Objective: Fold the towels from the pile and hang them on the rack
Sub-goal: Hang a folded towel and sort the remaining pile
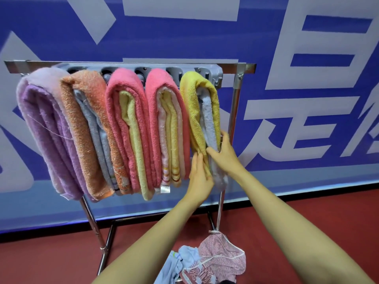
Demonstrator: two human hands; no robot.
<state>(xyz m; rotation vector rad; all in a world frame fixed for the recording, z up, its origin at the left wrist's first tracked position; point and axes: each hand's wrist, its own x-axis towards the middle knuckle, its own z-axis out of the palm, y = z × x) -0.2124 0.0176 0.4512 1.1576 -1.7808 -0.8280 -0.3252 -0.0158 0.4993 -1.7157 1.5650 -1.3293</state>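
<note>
A metal rack (235, 103) carries several folded towels side by side: a purple towel (44, 128), an orange towel (90, 124), two pink towels (121, 111) (162, 103) and, at the right end, a yellow towel (200, 103) with a pale blue-white inside. My left hand (200, 177) pinches the lower left edge of the yellow towel. My right hand (224, 154) grips its lower right side, thumb on the front. The towel's bottom end is hidden behind both hands.
A small pile of cloths (207, 263), pink patterned and light blue, lies on the red floor (51, 263) by the rack's right leg. A blue banner wall (184, 37) with large white characters stands right behind the rack.
</note>
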